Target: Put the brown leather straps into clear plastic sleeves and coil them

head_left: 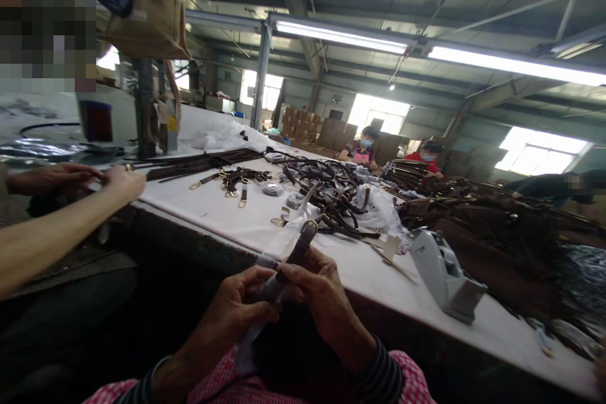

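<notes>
Close to my body, just off the table's near edge, both hands grip a dark brown strap [302, 243] with a metal buckle at its upper end. My left hand [239, 306] pinches the strap's lower part between thumb and fingers. Closed around it higher up, my right hand [322, 290] has its thumb pressed on the strap near a dark loop. Pale, translucent wrapping [277, 246] shows behind the strap and trails below the hands. Beyond lies a tangled heap of dark straps [326, 186] on the white table [222, 218].
At left, a co-worker's arm [71, 233] reaches in, hands over the table edge. Short straps with metal rings [243, 189] lie mid-table. A grey tape dispenser [445, 278] stands at right beside brown material [487, 252]. Two masked people work across the table.
</notes>
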A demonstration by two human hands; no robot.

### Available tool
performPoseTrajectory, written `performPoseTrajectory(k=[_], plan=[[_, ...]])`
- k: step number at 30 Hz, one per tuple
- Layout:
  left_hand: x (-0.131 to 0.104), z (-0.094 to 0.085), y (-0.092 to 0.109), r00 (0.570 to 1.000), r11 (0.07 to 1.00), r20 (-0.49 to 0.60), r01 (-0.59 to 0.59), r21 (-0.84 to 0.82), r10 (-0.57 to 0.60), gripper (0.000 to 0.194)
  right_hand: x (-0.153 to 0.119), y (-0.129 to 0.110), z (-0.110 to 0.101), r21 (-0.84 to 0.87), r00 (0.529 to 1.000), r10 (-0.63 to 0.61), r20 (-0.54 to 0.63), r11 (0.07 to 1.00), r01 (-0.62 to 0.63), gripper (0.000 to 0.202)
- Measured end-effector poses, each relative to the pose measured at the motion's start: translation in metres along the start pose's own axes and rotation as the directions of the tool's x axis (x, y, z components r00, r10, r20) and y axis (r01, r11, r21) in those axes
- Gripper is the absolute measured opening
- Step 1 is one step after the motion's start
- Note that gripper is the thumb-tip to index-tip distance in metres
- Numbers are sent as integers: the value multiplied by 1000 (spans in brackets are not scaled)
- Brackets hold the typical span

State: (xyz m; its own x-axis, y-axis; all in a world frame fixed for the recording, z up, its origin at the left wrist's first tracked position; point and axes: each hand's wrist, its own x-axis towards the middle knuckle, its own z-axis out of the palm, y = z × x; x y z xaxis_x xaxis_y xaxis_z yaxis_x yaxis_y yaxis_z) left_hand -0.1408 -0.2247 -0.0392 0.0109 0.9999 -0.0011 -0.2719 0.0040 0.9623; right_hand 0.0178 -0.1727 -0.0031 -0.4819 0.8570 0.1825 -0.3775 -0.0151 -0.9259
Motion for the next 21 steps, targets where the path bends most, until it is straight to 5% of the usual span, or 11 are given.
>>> performPoseTrajectory(k=[5,10,15,21], plan=[[1,-1,1,998,997,43,-38,72,35,25,2,1,-12,55,989,112,100,992,-118,31],[2,0,6,994,974,99,-74,213,54,16,28,-5,-26,274,979,190,-72,948,-164,48],[5,2,18,999,978,43,-7,209,-2,26,35,-29,-25,117,999,50,-11,992,-48,26],[14,20,42,993,992,97,-81,93,72,26,25,-58,-11,-77,985,-75,153,993,88,16]])
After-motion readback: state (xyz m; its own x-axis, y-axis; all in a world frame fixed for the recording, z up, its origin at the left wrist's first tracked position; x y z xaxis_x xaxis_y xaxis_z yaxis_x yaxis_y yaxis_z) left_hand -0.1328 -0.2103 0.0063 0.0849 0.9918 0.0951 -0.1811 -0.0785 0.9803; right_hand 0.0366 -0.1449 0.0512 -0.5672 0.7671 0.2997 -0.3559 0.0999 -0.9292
